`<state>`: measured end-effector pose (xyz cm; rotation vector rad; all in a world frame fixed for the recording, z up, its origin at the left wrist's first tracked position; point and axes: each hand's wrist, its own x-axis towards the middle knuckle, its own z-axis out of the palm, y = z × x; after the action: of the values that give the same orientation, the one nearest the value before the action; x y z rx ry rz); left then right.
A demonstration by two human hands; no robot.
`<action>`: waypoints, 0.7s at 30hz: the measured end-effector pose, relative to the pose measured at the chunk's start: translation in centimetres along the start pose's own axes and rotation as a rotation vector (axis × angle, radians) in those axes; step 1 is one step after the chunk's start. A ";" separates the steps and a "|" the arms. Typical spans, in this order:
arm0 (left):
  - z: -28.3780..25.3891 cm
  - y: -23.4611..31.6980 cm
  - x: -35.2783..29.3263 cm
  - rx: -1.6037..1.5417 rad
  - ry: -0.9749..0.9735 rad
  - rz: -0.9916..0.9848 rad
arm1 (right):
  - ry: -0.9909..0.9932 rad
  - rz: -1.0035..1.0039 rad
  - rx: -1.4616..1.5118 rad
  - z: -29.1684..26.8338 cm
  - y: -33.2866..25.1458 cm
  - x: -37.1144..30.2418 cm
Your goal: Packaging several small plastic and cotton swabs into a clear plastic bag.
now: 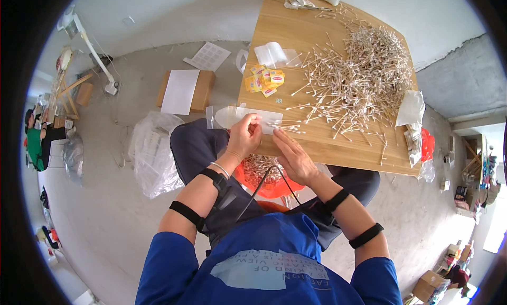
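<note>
A clear plastic bag (224, 117) lies across the near left edge of the wooden table. My left hand (246, 137) is closed at the bag, fingers pinched; what sits between the fingertips is partly hidden. A small bunch of cotton swabs (291, 127) lies by the bag's right end, tips pointing right. Beside that bunch, my right hand (296, 157) is held with its fingers stretched out, the fingertips close to the swabs; whether they touch cannot be told. A large heap of loose cotton swabs (369, 72) covers the table's right side.
Yellow small packets (264, 80) and a roll of clear bags (270, 54) lie at the table's left. Under the table edge, an orange bag of swabs (264, 173) stands between my legs. A cardboard box (203, 91) and a plastic sack (156, 151) are on the floor at left.
</note>
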<state>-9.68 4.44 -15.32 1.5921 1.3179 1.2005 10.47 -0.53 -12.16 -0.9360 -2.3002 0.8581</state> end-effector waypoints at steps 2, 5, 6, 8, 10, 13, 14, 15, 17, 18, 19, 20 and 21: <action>0.2 0.2 0.1 0.084 0.018 0.060 | 0.115 0.022 -0.104 0.5 -0.4 0.4; 0.0 0.3 -0.3 0.065 -0.021 0.016 | -0.101 -0.037 0.215 1.0 -1.4 -1.1; -0.1 0.6 -0.2 0.063 -0.021 0.019 | -0.100 -0.037 0.211 0.5 -1.1 -1.4; -0.1 1.2 -0.3 0.258 -0.034 0.149 | -0.030 0.110 0.184 -0.9 0.4 -2.9; 0.3 1.6 -0.6 0.351 -0.070 0.250 | 0.197 0.185 -0.160 -2.6 2.4 -3.4; 0.3 1.7 -0.6 0.523 -0.099 0.381 | 0.309 0.338 -0.283 -4.1 2.6 -3.1; 0.3 1.8 -0.6 0.601 -0.094 0.413 | 0.309 0.337 -0.282 -4.1 2.3 -2.9; 0.3 2.0 -0.6 0.602 -0.094 0.412 | 0.217 0.281 -0.414 -3.9 2.1 -2.7; 0.4 2.4 -0.6 0.680 -0.155 0.408 | 0.123 0.221 -0.541 -3.2 1.7 -2.0; 0.4 2.4 -0.6 0.682 -0.156 0.408 | 0.068 0.226 -0.581 -2.4 1.3 -1.4; 0.5 2.3 -0.6 0.700 -0.168 0.384 | 0.012 0.230 -0.620 -1.8 1.1 -0.8; 0.6 2.2 -0.6 0.718 -0.181 0.359 | 0.012 0.230 -0.617 -1.4 1.0 -0.4; 0.6 2.3 -0.5 0.721 -0.181 0.356 | -0.009 0.236 -0.624 -1.1 1.1 0.2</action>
<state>-8.45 3.55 -13.44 2.4665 1.4747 0.7678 11.48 0.66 -12.14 -1.4835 -2.5440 0.2087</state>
